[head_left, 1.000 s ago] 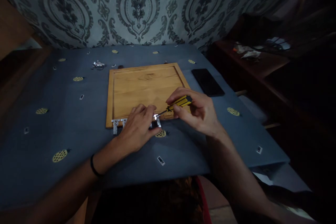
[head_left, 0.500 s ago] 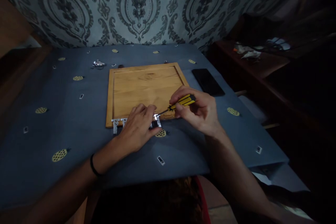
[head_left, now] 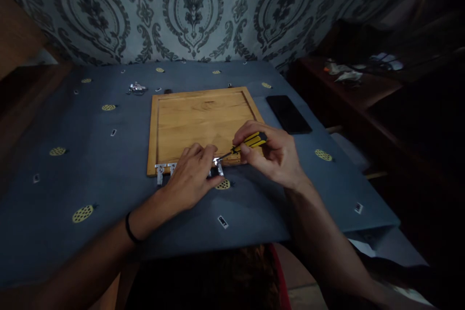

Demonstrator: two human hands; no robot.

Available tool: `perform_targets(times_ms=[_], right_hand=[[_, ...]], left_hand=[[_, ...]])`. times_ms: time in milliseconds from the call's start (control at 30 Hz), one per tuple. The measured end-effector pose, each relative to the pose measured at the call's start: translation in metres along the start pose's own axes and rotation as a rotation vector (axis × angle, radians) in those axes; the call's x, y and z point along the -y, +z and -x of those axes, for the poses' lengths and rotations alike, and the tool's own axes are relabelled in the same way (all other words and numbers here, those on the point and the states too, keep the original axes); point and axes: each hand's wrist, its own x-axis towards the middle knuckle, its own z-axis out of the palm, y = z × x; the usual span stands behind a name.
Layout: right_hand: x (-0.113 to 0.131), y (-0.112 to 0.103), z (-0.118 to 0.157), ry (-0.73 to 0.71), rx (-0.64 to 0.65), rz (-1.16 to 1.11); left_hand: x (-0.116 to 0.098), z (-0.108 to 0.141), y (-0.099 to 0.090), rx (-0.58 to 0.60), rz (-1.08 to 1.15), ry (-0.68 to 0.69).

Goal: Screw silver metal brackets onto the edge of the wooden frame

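A wooden panel (head_left: pixel 203 123) with a raised frame lies flat on the blue tablecloth. Along its near edge sit silver metal hinges (head_left: pixel 160 172), partly covered by my left hand (head_left: pixel 192 172). The left fingers rest over the panel edge, with index finger and thumb on either side of the rightmost hinge (head_left: pixel 219 168), steadying it. My right hand (head_left: pixel 274 155) grips a yellow and black screwdriver (head_left: pixel 254 140) between thumb and fingers. Its shaft slants down to the left, and the tip meets that hinge; any screw under it is too small to make out.
A black phone (head_left: pixel 288 114) lies right of the panel. Small metal hardware (head_left: pixel 137 88) rests at the table's back left. The tablecloth (head_left: pixel 254 218) has pineapple prints. Patterned fabric (head_left: pixel 192 9) hangs behind. On the right, a dark wooden surface (head_left: pixel 378 89) carries clutter.
The screwdriver handle and my right hand have shifted slightly left, with the tip staying at the hinge. My left hand stays in place on the panel edge.
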Motion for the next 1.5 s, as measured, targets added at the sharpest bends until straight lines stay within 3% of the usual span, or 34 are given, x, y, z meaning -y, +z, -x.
perform_targets(times_ms=[300,467,633,867,1067,1500], right_hand=[[-0.003,-0.005,-0.002,-0.026,0.093,-0.028],[-0.006,-0.003,-0.001,-0.082,0.061,0.031],[-0.005,-0.001,0.000,-0.050,0.048,0.011],[0.005,-0.005,0.002,0.083,-0.179,-0.078],[0.001,-0.003,0.001,0.102,-0.057,-0.009],[-0.004,0.002,-0.002,0.003,-0.023,0.034]], left_hand=[[0.000,0.000,0.000,-0.003,-0.003,0.002],[0.000,0.000,0.000,-0.007,-0.014,0.009],[0.000,0.000,0.001,-0.021,0.001,0.006],[0.001,-0.001,0.001,-0.010,-0.002,0.023],[0.000,-0.001,0.001,0.002,-0.003,0.014],[-0.001,0.000,0.001,-0.006,-0.015,0.012]])
